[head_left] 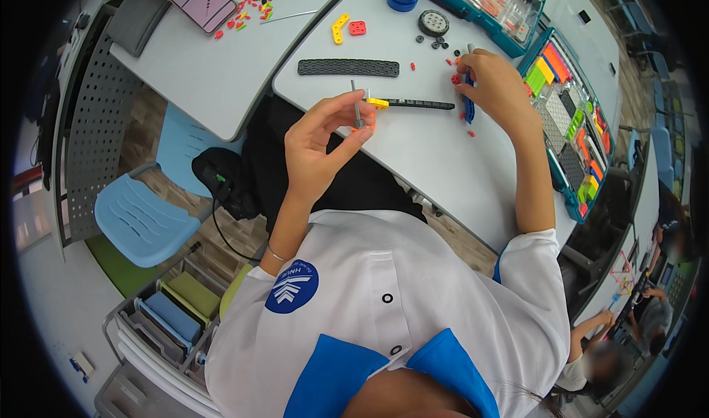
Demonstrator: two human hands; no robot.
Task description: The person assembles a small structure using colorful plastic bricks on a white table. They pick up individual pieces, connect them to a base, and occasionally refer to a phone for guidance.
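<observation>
A pale table (473, 182) stands in a room with blue chairs (144, 218). Over its near edge, toward the left corner, the left hand (317, 134) pinches a thin grey rod (357, 111) between thumb and fingers, beside a yellow piece (378, 103) and black beam (425, 104). Nearer the right edge, the right hand's (496, 84) fingers grip a blue piece (469, 109).
</observation>
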